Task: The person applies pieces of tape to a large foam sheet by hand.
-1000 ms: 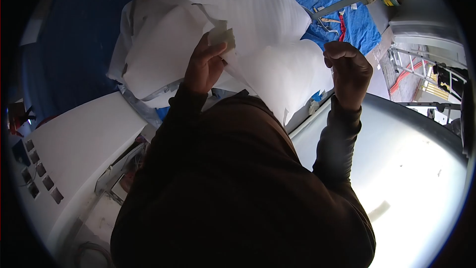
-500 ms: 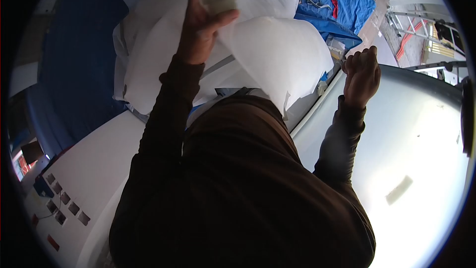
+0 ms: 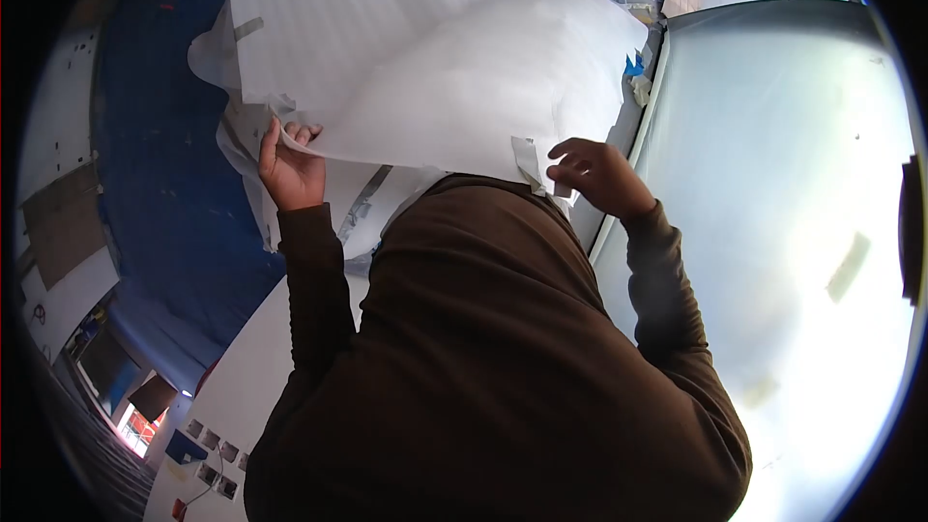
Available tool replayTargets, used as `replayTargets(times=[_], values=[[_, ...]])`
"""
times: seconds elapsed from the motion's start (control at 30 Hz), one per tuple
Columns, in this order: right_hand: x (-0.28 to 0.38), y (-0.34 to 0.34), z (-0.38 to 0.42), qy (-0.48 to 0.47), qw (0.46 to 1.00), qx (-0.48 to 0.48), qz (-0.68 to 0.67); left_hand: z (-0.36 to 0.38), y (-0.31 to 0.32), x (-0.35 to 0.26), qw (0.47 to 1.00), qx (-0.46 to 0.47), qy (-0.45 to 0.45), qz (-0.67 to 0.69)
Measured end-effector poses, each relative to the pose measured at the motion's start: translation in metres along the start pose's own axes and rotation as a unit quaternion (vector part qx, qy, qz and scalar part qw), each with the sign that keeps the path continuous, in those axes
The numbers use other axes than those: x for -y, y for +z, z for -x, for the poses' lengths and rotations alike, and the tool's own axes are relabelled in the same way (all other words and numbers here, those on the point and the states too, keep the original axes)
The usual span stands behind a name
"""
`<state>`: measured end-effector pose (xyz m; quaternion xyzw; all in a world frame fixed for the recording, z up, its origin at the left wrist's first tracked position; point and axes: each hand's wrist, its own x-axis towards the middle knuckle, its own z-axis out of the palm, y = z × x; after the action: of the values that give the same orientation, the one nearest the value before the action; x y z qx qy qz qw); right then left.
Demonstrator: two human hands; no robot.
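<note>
the left hand (image 3: pixel 288 166) pinches the near edge of a white foam sheet (image 3: pixel 483 87) draped over the bulky white panel, the right hand (image 3: pixel 597 174) nips its taped corner, and the sheet looks light, floppy, tearable, best gripped at edges.

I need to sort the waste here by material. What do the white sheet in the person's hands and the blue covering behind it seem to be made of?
The white sheet looks like thin foam wrap: matte, translucent, faintly ribbed, and it bends softly where the left hand grips its edge. Grey tape strips cling near the right hand. The blue covering looks like a plastic tarpaulin, though its weave is too dim to confirm.
</note>
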<state>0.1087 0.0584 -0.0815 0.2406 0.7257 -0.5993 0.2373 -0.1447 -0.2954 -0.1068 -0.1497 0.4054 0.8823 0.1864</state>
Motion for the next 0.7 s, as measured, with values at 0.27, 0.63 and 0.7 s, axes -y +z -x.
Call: replayTargets(times=[0.27, 0.63, 0.7], values=[[-0.035, 0.041, -0.032, -0.124, 0.99, -0.064, 0.0, -0.031, 0.034, -0.008, 0.972, -0.033, 0.068, -0.223], [-0.049, 0.051, -0.055, -0.096, 0.991, 0.004, 0.097, -0.026, -0.005, -0.002, 0.905, -0.091, 0.188, -0.37], [-0.045, 0.045, -0.063, -0.049, 0.998, 0.016, -0.021, -0.013, -0.017, 0.001, 0.819, -0.158, 0.277, -0.477]])
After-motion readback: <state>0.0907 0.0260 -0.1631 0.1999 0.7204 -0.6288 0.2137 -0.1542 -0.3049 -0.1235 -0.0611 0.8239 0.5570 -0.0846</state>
